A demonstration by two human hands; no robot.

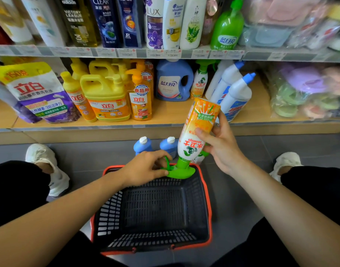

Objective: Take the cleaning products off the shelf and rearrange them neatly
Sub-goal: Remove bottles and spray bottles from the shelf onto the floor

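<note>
An orange-and-white spray bottle [200, 122] with a green trigger head hangs upside down over the far rim of the black basket [153, 212]. My right hand [221, 145] grips its body. My left hand [148, 167] holds the green trigger head at the basket's rim. On the lower shelf [171, 114] stand a matching spray bottle [200, 83], a blue detergent jug [172, 81], white toilet-cleaner bottles [234, 95], yellow dish-soap bottles [105, 97] and a purple detergent bag [38, 93].
Two blue bottles [155, 145] with white caps stand on the grey floor between basket and shelf. My shoes [47, 166] flank the basket. The upper shelf carries shampoo bottles [155, 22] and a green pump bottle [228, 29]. Bagged sponges [308, 91] fill the right.
</note>
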